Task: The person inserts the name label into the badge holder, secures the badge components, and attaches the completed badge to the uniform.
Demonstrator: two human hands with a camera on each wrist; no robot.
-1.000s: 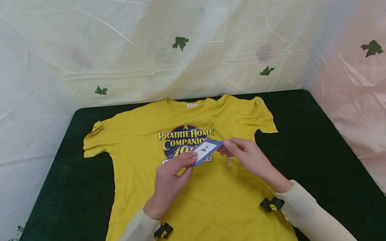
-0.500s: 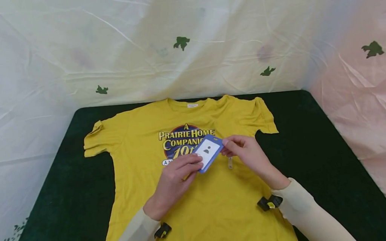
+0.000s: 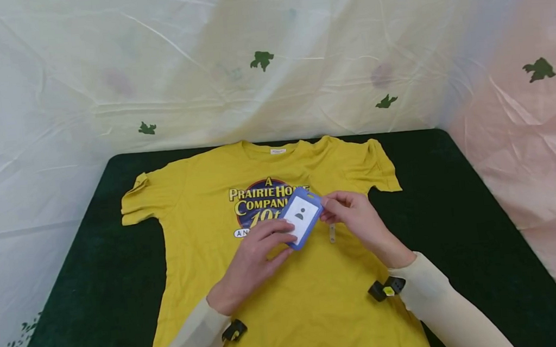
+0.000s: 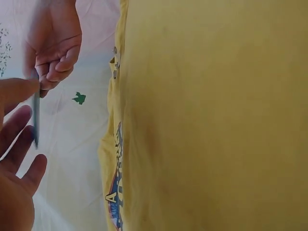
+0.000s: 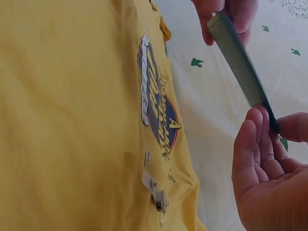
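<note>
A blue ID badge holder [image 3: 303,216] with a white card showing a dark person icon is held above a yellow T-shirt [image 3: 288,309]. My left hand [image 3: 255,259] grips its lower left part, fingers over the front. At the upper right corner, beside the slot, my right hand [image 3: 360,227] pinches the edge. Both wrist views show the badge holder [image 5: 240,60] nearly edge-on, between the two hands and off the cloth. A badge clip [image 5: 156,195] with a clear strap is on the shirt below my right hand; whether it is fastened there, I cannot tell.
The T-shirt is spread flat, collar away from me, with a printed logo [image 3: 260,202] on its chest. Under it is a dark green table [image 3: 458,224]. Pale curtains [image 3: 191,66] with leaf shapes hang behind and at both sides.
The badge holder has turned from a slanted, foreshortened pose to a more upright one facing the head camera. Both hands keep hold of it, and the right hand has risen slightly.
</note>
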